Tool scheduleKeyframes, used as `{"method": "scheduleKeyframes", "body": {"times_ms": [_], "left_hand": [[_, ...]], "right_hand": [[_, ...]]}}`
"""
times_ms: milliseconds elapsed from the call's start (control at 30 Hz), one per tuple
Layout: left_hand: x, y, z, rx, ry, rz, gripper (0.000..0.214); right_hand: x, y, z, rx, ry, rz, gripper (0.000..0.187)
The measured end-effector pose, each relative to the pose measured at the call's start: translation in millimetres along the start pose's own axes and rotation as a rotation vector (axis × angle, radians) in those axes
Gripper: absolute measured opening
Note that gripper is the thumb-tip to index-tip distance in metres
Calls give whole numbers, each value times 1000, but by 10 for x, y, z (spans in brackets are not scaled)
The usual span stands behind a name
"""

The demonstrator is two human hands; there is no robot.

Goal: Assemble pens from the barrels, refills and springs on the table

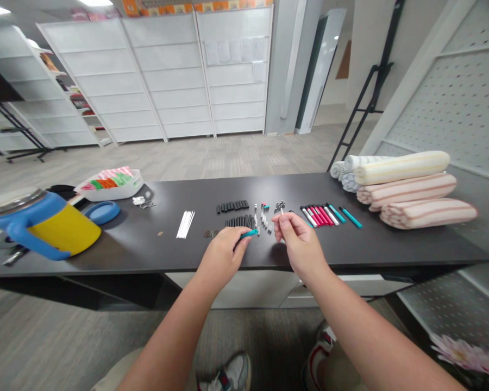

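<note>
My left hand (224,251) is closed around a teal pen barrel (249,233), held just above the dark table (146,244). My right hand (295,233) pinches a small white and silver pen part (281,209) between thumb and fingers. Just beyond my hands lie rows of black pen caps (233,207), small white tips (264,220) and tiny springs (210,234). A row of assembled red, white and teal pens (328,214) lies to the right. A bundle of thin white refills (185,224) lies to the left.
Rolled striped towels (407,187) are stacked at the table's right end. A blue and yellow jug (44,224), a blue lid (101,212) and a white tray of coloured items (110,184) sit at the left. White shelving stands behind; my shoes show under the table edge.
</note>
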State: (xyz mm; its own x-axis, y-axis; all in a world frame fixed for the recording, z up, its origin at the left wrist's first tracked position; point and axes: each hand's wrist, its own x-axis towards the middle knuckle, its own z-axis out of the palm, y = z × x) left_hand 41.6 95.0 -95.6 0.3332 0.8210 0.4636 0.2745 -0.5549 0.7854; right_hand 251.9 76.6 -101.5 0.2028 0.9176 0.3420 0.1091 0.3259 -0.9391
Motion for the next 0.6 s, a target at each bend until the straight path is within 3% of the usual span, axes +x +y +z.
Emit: {"method": "scheduleKeyframes", "body": {"times_ms": [167,400,600], "left_hand": [[-12,-31,72,28,47,5,20],[-16,-18,78,-30,58,-20,19],[-20,-36,77,2,53,2,20]], "right_hand": [[2,39,-10,-30,109,-35,37],[6,51,27,101,89,-12,33],[-21,-49,32,-27,18,-17,38]]}}
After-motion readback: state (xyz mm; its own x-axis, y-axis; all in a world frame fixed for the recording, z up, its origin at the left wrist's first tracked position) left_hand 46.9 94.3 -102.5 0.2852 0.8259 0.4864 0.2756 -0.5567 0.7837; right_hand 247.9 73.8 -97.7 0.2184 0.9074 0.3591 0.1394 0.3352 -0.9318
